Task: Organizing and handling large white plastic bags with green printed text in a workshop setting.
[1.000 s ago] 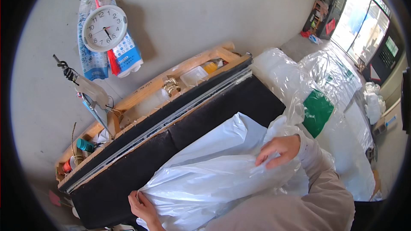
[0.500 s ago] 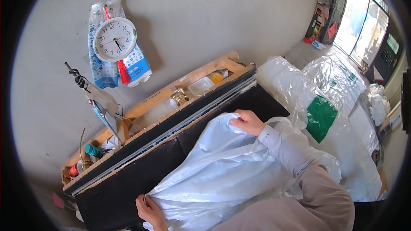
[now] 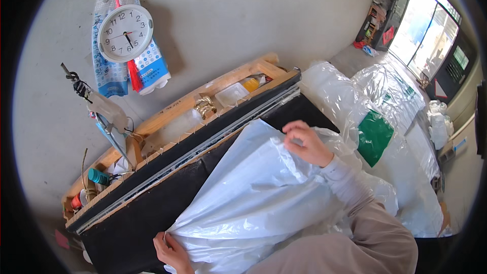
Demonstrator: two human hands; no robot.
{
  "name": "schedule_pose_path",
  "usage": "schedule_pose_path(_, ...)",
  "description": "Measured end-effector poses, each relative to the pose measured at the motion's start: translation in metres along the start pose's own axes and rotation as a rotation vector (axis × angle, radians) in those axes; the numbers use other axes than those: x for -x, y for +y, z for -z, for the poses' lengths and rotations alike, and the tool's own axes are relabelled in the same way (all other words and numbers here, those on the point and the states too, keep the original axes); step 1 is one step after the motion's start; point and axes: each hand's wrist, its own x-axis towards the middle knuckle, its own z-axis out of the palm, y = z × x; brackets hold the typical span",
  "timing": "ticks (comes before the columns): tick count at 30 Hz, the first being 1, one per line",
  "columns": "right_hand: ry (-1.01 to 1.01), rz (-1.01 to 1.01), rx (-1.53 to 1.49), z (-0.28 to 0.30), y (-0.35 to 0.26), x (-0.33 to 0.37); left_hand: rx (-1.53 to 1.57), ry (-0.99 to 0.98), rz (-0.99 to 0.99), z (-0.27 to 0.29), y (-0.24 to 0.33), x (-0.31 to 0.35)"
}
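Observation:
A large white plastic sheet (image 3: 243, 187) lies creased across the black tabletop (image 3: 134, 233) in front of me. At its near left corner my left hand (image 3: 173, 254) is closed, pinching the gathered edge. Straight folds run from that pinch toward the far right. My right hand (image 3: 307, 144) hovers at the sheet's far right edge, with fingers bent and thumb apart from them. Nothing shows between those fingers; whether they brush the plastic I cannot tell.
Behind the black surface runs a metal rail (image 3: 203, 149), then a wooden trough (image 3: 177, 104) holding rope, tubs and a teal bottle (image 3: 98, 176). A clock (image 3: 126, 33) hangs on the wall. Clear plastic bundles (image 3: 401, 172) with a green patch (image 3: 374, 138) lie at right.
My right hand has let go of the sheet's far edge and moved slightly right, its fingers apart. The sheet's far corner now lies flatter and farther. My left hand keeps its pinch.

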Motion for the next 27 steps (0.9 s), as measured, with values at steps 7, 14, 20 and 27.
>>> schedule_pose_path(7,0.355,0.058,0.723,-0.045,0.010,-0.043,0.044,-0.134,-0.145,0.034,-0.019,0.014)
schedule_pose_path(14,-0.079,0.244,0.554,-0.091,-0.042,-0.007,0.054,-0.263,0.137,0.098,-0.006,0.033)
schedule_pose_path(20,-0.211,0.176,0.602,-0.093,-0.046,0.013,-0.171,-0.237,0.184,0.117,-0.033,0.078)
schedule_pose_path(27,-0.064,0.170,0.554,-0.106,-0.038,-0.039,-0.386,-0.144,0.133,0.112,-0.032,0.095)
